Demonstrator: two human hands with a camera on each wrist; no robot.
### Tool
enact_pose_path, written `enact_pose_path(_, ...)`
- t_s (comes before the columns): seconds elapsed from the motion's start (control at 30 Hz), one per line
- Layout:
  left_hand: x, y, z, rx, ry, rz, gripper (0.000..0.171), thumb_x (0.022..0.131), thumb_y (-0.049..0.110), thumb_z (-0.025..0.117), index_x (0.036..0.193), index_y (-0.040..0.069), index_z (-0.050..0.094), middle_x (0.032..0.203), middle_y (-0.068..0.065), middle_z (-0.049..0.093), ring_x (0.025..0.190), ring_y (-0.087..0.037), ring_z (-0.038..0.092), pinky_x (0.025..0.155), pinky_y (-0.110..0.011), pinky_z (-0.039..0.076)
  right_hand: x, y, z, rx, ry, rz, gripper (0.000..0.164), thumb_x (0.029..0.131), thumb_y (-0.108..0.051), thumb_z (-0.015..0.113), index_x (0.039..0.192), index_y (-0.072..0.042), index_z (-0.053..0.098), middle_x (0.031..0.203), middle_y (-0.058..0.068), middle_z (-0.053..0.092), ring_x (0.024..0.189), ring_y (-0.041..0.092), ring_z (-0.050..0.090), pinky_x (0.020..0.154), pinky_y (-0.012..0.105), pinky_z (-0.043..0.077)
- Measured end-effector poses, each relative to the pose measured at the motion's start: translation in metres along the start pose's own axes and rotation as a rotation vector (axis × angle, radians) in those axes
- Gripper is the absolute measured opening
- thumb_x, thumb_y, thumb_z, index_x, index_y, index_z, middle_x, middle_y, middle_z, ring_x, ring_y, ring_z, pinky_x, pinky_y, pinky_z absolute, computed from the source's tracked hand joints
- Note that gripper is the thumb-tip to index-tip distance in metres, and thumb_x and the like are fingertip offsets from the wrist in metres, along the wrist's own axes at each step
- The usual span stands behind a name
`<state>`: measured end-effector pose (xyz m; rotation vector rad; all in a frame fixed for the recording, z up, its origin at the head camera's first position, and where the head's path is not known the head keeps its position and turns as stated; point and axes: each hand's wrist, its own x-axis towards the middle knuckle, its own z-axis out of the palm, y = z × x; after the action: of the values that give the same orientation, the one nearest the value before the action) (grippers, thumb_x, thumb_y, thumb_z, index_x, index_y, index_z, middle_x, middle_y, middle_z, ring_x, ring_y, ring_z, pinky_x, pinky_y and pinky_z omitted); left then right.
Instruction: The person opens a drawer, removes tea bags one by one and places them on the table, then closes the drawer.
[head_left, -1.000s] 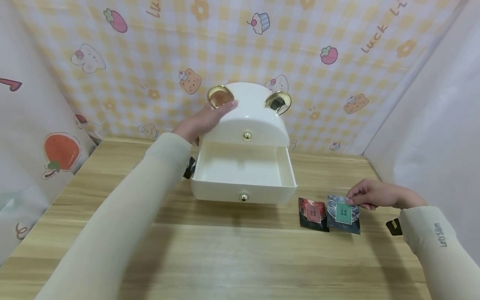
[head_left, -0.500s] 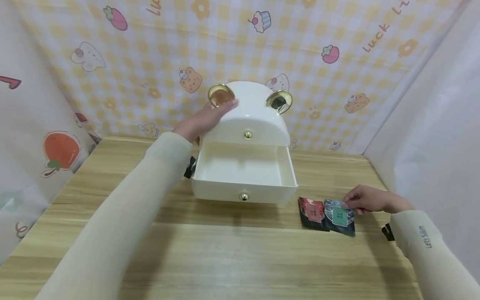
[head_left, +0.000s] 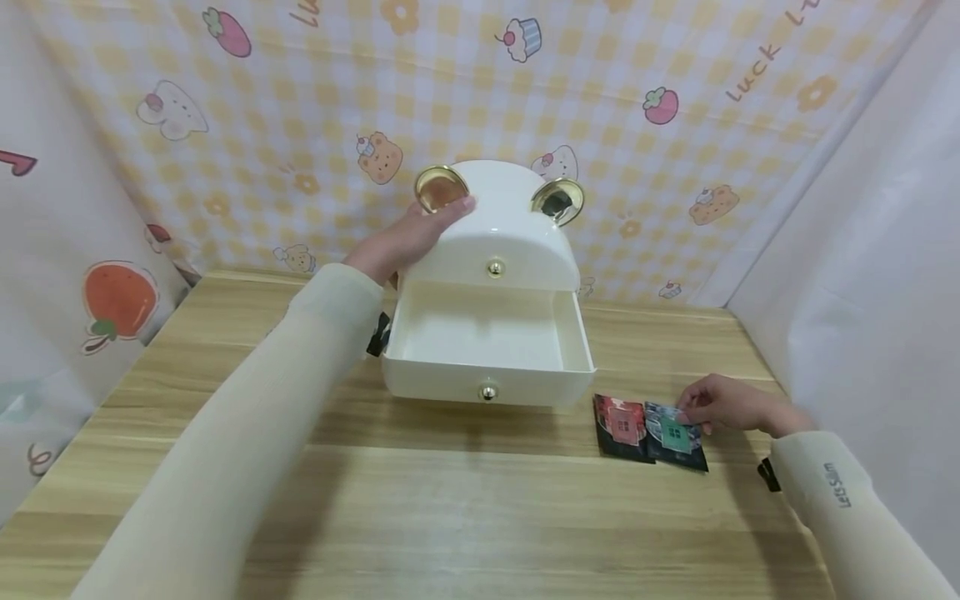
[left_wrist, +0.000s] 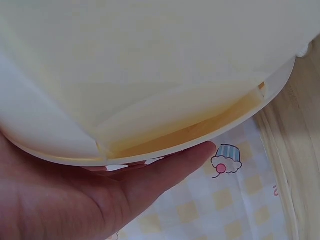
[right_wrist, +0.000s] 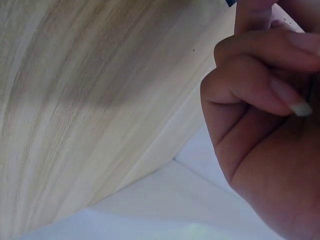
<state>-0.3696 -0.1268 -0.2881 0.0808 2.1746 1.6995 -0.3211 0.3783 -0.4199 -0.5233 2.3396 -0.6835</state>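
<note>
A white domed storage box (head_left: 501,196) with gold-rimmed round ears stands at the back of the table. Its lower drawer (head_left: 435,382) is pulled out and holds nothing visible. My left hand (head_left: 405,240) rests on the dome's left side, thumb stretched below the left ear, with other fingers hidden behind. From the left wrist view, a straight digit lies along the box's edge (left_wrist: 75,161). To the right, my right hand (head_left: 723,404) pinches the upper right edge of a flat dark-blue sachet (head_left: 677,442) with a green label. Beside it on its left lies a red-and-black sachet (head_left: 623,429).
The wooden table (head_left: 480,517) spans the foreground. A yellow-checked cloth (head_left: 300,100) with cartoon prints hangs right behind the box. White sheets close off the left side (head_left: 60,225) and the right side (head_left: 862,275).
My right hand has moved slightly left and down, bringing the green-labelled sachet down against the red one. My left hand and the box have stayed put.
</note>
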Motion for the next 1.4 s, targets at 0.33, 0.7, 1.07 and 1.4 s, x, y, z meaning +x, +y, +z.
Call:
enact_pose_path(0.33,-0.011,0.005,0.004,0.012,-0.005,0.005,0.066,0.08,0.075,0.052,0.127,0.029,0.052,0.113,-0.012,0.064,0.093,-0.033,0.069,0.079,-0.055,0.052,-0.002,-0.006,0.013,-0.002,0.105,0.053,0.023,0.089,-0.025,0.066,0.098,-0.004,0.064,0.079,0.003,0.062,0.063,0.015,0.058,0.057,0.031,0.049)
enact_pose_path(0.7,-0.013,0.004,0.006,0.015,-0.007,0.017,0.064,0.081,0.074,0.051,0.128,0.03,0.051,0.112,-0.013,0.064,0.093,-0.033,0.069,0.08,-0.055,0.052,-0.004,-0.005,0.023,-0.094,0.238,0.057,0.025,0.089,-0.029,0.067,0.101,-0.007,0.067,0.066,0.0,0.059,0.06,0.015,0.058,0.053,0.027,0.045)
enact_pose_path(1.07,-0.005,-0.002,0.001,0.033,-0.027,0.05,0.067,0.08,0.076,0.05,0.129,0.031,0.05,0.114,-0.012,0.063,0.095,-0.032,0.068,0.081,-0.053,0.052,0.0,-0.032,0.034,-0.25,0.363,-0.011,0.014,0.091,-0.025,0.064,0.096,-0.013,0.07,0.065,-0.006,0.054,0.056,0.007,0.046,0.05,0.024,0.04)
enact_pose_path(1.4,0.0,-0.003,-0.001,0.015,-0.018,0.039,0.065,0.08,0.076,0.051,0.13,0.035,0.049,0.114,-0.013,0.064,0.096,-0.034,0.068,0.078,-0.054,0.053,-0.005,-0.086,0.048,-0.193,0.406,-0.112,0.026,0.093,-0.036,0.06,0.098,-0.014,0.071,0.061,-0.003,0.054,0.048,0.006,0.042,0.045,0.025,0.037)
